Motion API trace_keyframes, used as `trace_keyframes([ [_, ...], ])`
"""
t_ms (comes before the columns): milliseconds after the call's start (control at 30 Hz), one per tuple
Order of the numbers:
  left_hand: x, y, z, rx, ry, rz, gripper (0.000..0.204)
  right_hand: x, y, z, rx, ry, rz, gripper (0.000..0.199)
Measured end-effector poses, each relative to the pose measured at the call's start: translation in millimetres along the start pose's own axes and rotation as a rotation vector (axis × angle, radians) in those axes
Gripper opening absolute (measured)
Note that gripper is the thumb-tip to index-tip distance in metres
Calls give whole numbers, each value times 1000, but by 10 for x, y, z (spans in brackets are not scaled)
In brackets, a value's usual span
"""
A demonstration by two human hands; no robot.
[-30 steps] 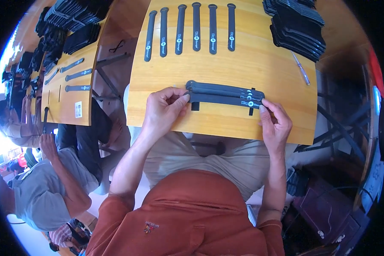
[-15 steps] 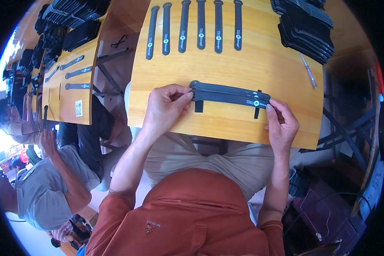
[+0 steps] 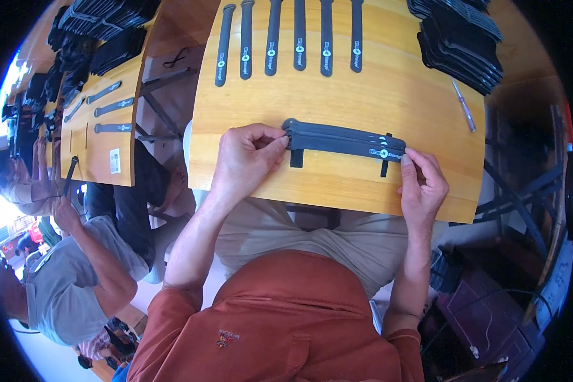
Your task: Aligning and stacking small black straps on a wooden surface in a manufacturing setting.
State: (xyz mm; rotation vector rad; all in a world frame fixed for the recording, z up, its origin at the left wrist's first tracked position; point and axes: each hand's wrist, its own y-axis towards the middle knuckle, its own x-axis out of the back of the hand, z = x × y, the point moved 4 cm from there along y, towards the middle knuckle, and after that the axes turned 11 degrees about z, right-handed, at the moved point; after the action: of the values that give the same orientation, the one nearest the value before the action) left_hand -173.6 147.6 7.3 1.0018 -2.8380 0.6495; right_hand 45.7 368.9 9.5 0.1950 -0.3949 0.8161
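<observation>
Filling the middle of the view, a yellow-brown wooden table (image 3: 363, 95) is stretching out before a seated person, its near edge bowing in the fisheye lens. Across a gap on the left, a second wooden table (image 3: 92, 159) is standing, and a co-worker in a grey shirt (image 3: 76, 293) is sitting beside it. At the lower right, a dark purplish cabinet (image 3: 490, 312) is occupying the floor. A thick pile of black straps (image 3: 458, 48) is resting on the table's far right corner. From rust-red sleeves (image 3: 175, 318), both forearms are reaching forward, well apart and roughly parallel, with the hands meeting opposite ends of one bundle of dark straps (image 3: 344, 141). That bundle is lying crosswise near the table's front edge, tilting slightly down to the right, its straps overlapping. Beyond it, six single straps (image 3: 300, 38) are lying in a row, pointing away from the person. A slim screwdriver-like tool (image 3: 463, 105) is lying near the right edge. Two short black strips (image 3: 297, 159) are poking out from under the bundle. The left hand (image 3: 251, 159) is pinching the bundle's left end between thumb and forefinger, the other fingers curling inward; the right hand (image 3: 423, 184) is likewise pinching its right end.
</observation>
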Motion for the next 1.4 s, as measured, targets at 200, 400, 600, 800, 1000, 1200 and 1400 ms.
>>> trace_keyframes([
  [200, 11, -6, -4, 43, 14, 8, 11, -24, 2, 28, 102, -92, -25, 12],
  [400, 11, 8, 11, 49, 11, -3, 10, -18, 0, 29, 104, -120, -23, 12],
  [600, 22, 4, 16, 45, 12, 3, 11, -35, 5, 35, 184, -170, -35, 13],
  [800, 12, 7, -22, 61, -22, 12, 10, -17, -10, 10, 116, -132, -24, 13],
  [1000, 21, 10, 29, 20, -16, 19, 10, -22, -3, -3, 113, -134, -26, 12],
  [1200, 21, 7, 26, 15, -16, 37, 10, -23, -8, 1, 111, -139, -25, 12],
  [1400, 12, 12, 7, 15, -15, 45, 10, -24, 3, 15, 146, -175, -27, 12],
])
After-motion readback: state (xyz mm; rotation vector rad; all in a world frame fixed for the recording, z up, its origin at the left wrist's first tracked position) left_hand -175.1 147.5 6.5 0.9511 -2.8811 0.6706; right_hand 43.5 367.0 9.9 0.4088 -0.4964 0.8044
